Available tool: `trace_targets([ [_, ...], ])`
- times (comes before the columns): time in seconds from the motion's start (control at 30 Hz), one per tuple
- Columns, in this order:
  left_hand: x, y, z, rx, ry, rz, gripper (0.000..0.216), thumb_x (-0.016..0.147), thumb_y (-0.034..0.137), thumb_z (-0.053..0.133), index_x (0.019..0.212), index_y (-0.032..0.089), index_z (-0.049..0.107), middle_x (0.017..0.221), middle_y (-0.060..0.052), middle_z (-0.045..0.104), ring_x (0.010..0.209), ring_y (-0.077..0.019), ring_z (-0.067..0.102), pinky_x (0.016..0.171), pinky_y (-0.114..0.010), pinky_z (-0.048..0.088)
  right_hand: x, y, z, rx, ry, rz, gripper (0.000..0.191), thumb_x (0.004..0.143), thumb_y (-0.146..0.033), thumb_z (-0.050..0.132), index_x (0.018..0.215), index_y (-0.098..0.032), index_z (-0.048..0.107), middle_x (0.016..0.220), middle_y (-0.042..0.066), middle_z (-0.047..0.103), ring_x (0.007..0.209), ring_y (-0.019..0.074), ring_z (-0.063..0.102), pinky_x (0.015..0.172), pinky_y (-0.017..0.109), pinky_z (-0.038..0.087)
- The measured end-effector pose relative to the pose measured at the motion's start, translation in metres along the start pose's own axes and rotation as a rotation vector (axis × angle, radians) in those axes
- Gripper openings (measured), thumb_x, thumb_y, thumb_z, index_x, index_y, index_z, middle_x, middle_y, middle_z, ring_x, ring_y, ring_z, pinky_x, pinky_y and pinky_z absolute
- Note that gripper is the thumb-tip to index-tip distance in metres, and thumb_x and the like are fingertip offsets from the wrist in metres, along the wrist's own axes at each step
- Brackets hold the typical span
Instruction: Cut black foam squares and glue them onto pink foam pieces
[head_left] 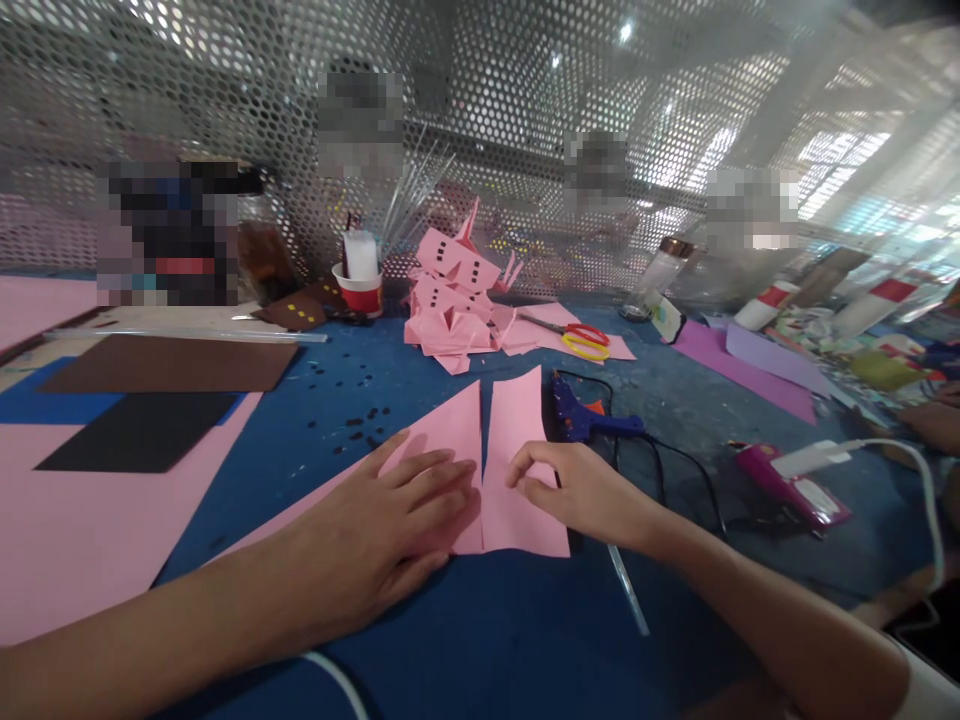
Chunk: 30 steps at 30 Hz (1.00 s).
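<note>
My left hand [409,500] lies flat with fingers stretched over a large piece of pink paper [450,420]. Beside it lies a narrower pink paper strip [517,410], with a thin gap between their edges that widens toward the far end. Over the strip, my right hand [570,490] is curled, thumb and index fingertips brought together; whether anything is pinched there I cannot make out. A blue hot glue gun [592,418] rests just beyond my right hand. A clear glue stick [628,590] lies on the near side of my right wrist.
Scissors [585,340] with red and yellow handles lie near a pile of cut pink pieces [454,300]. Brown sheet [172,362] and black sheet [142,435] lie left. Right are a magenta device [795,485] with a white cable, and purple paper [739,370]. A paper cup [360,290] stands behind.
</note>
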<state>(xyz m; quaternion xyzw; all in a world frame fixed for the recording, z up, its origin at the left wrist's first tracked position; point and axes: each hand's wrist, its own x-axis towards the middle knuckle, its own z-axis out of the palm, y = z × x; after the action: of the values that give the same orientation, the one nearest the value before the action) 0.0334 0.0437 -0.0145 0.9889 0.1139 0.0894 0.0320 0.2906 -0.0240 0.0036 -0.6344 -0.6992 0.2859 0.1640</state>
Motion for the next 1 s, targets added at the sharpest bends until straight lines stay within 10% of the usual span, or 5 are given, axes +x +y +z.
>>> trace_targets([
  [1.0,0.0014,0.0008,0.0036,0.011,0.019,0.066,0.040,0.098,0.027,0.042,0.137,0.032,0.046,0.140,0.000,0.055,0.131,-0.0206,0.045,0.119,-0.046,0.010,0.0001,0.0035,-0.0006,0.064,-0.016,-0.052,0.018,0.086,-0.018,0.055,0.096,-0.027,0.068,0.097,-0.003,0.072,0.087,0.0150,0.064,0.081,0.028,0.043],
])
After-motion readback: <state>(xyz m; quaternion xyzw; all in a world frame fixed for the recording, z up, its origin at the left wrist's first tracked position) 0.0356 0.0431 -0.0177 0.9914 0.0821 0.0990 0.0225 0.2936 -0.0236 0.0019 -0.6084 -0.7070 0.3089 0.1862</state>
